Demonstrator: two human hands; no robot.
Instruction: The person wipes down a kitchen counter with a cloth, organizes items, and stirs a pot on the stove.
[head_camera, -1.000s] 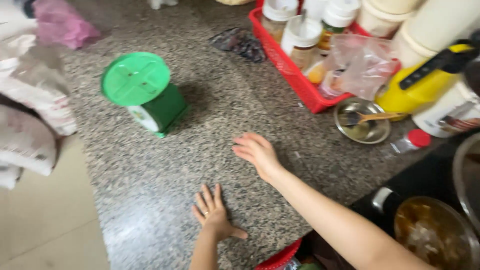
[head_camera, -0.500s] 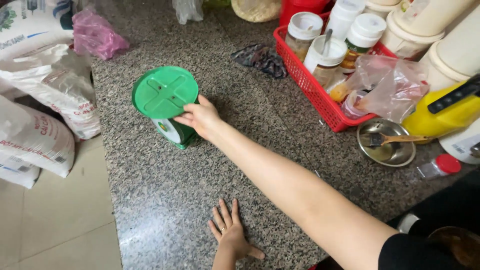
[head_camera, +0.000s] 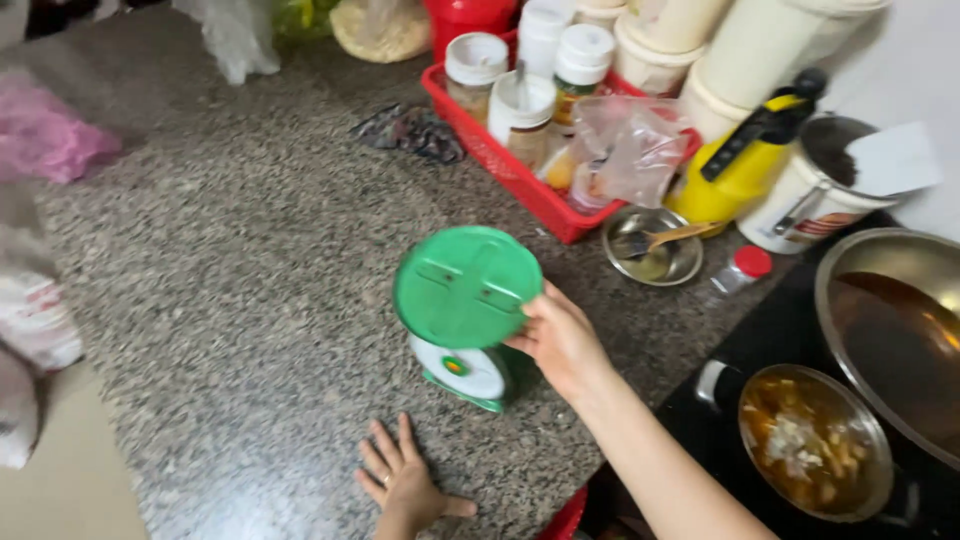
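A green kitchen scale (head_camera: 467, 290) with a round green platform and a white dial stands on the speckled granite counter (head_camera: 250, 300). My right hand (head_camera: 560, 340) grips the scale at its right side, fingers against the platform's edge. My left hand (head_camera: 400, 485) lies flat on the counter near the front edge, fingers spread, just below the scale and holding nothing.
Behind the scale, a red basket (head_camera: 520, 185) holds several jars and a plastic bag. Beside it are a small steel bowl with a spoon (head_camera: 655, 245), a yellow bottle (head_camera: 740, 165) and a white tub. Two pots of food (head_camera: 815, 440) sit on the stove at right. Bags lie at left.
My right hand reached to the scale at the far left, took hold of it and has drawn it right and nearer to me. My left hand has stayed flat on the counter.
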